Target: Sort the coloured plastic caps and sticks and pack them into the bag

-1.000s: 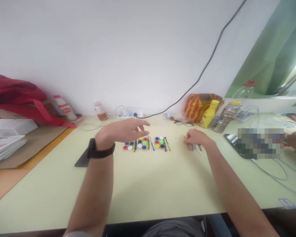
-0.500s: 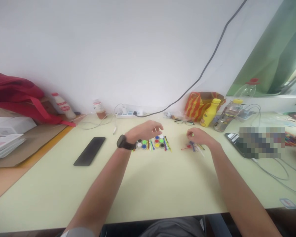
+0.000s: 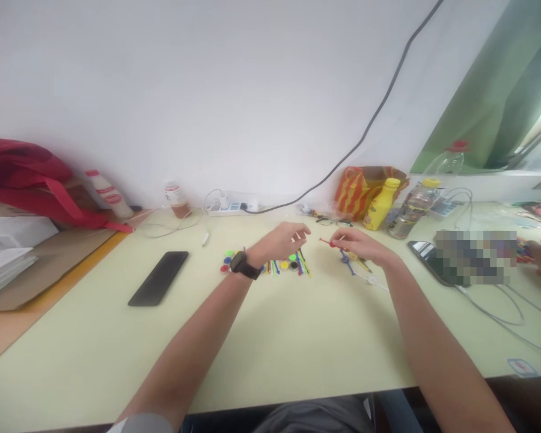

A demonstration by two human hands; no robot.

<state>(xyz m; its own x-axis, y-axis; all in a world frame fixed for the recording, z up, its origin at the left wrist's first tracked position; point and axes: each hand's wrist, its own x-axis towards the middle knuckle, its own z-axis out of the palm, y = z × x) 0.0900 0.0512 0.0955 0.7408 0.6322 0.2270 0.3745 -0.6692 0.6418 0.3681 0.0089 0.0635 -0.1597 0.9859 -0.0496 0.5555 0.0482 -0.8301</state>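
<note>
The right hand (image 3: 355,242) now has a red stick (image 3: 325,241) pinched between thumb and fingertips; half a second ago this part lay on the tabletop (image 3: 297,337) below the hand. A blue stick (image 3: 348,263), a white stick (image 3: 373,280) and a yellow stick (image 3: 365,264) remain on the tabletop beneath and beside the right hand.

Over the last second, the left hand (image 3: 283,240) has shifted rightward, above the groups of coloured discs (image 3: 284,265) and slender coloured sticks (image 3: 303,264), and nearer to the right hand. Its thumb and fingers are curved and apart, with no part visible between them. A smartphone (image 3: 158,278), partly covered a second ago, is fully exposed.

Assessment: one loose part appears to be picked up for handling; the other three appear unhandled. Whether the red stick carries a disc cannot be determined.
</note>
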